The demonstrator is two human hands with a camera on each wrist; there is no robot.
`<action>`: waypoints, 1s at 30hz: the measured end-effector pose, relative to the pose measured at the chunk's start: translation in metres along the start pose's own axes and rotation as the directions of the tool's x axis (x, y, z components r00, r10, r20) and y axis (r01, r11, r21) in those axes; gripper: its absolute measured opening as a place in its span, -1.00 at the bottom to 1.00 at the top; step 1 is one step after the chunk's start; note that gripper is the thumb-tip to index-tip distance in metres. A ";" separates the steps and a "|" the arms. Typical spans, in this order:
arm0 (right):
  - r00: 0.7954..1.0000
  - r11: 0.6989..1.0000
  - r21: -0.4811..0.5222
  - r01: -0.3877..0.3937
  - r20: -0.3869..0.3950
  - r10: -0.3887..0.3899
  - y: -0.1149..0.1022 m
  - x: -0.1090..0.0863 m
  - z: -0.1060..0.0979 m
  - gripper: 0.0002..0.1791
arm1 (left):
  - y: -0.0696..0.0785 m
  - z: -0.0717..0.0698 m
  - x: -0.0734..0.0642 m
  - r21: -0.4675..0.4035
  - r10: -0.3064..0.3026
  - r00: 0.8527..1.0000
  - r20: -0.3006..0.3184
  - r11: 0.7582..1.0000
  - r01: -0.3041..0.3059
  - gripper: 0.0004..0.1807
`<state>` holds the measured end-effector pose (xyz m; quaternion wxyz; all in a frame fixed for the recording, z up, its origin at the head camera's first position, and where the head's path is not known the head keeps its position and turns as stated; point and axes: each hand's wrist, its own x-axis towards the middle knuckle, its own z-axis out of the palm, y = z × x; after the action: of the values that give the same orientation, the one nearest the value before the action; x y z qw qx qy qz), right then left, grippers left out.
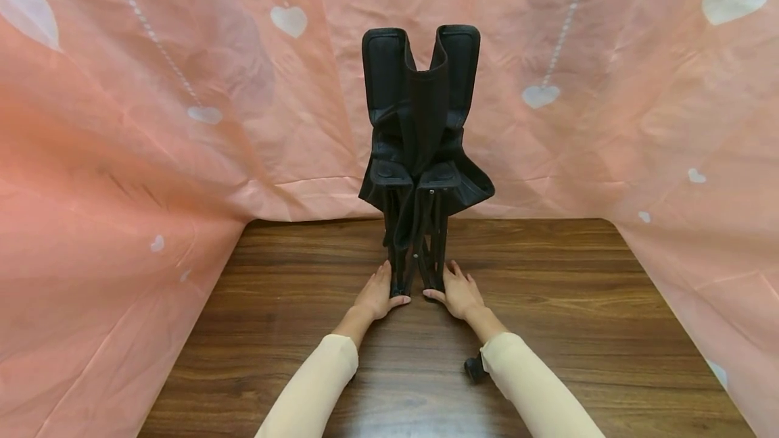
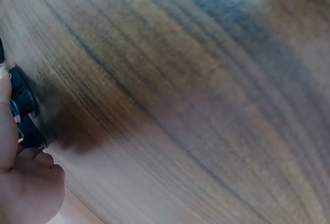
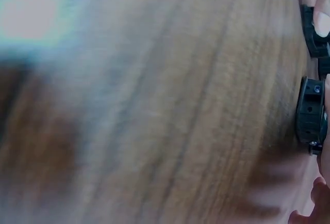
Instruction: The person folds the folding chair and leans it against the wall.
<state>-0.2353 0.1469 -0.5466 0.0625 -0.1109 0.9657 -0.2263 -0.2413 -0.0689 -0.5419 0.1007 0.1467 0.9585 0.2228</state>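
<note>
A black fabric folding chair stands upright and folded on the wooden table, its legs drawn close together at the bottom. My left hand grips the foot of the left legs, thumb across the front and fingers along the outer side. On the other side, my right hand holds the foot of the right legs, its thumb at the front and its fingers spread outside. Black plastic leg ends show beside the left hand in the left wrist view. The right wrist view has a similar leg end beside the right hand.
Pink cloth with white hearts hangs behind the table and at both sides. The brown wood-grain table stretches out left and right of the chair. A small black device sits at the right wrist.
</note>
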 end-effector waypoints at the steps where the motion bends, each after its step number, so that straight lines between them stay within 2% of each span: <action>1: 1.000 1.000 -0.002 0.001 0.004 -0.001 0.000 0.001 0.000 -0.08 | 0.000 0.000 0.000 0.009 -0.005 1.000 -0.001 1.000 0.005 0.04; 10: 0.999 1.000 -0.018 -0.014 0.042 0.015 -0.003 0.008 -0.005 -0.08 | 0.005 -0.004 0.003 0.088 -0.058 0.998 -0.009 0.994 0.059 0.02; 19: 0.995 0.998 -0.043 -0.039 0.087 0.043 -0.003 0.018 -0.011 -0.07 | 0.005 -0.005 0.012 0.088 -0.064 0.998 0.003 0.994 0.064 -0.02; 24: 0.993 0.998 -0.049 -0.040 0.109 0.045 -0.003 0.023 -0.011 -0.07 | 0.005 -0.007 0.012 0.054 -0.104 0.994 0.037 0.993 0.102 -0.04; 30: 0.993 0.997 -0.069 -0.037 0.113 0.045 -0.003 0.029 -0.012 -0.07 | 0.006 -0.011 0.014 0.048 -0.122 0.992 0.038 0.992 0.120 -0.07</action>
<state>-0.2644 0.1422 -0.5362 0.1188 -0.1057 0.9696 -0.1859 -0.2553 -0.0635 -0.5314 0.1303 0.0953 0.9681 0.1915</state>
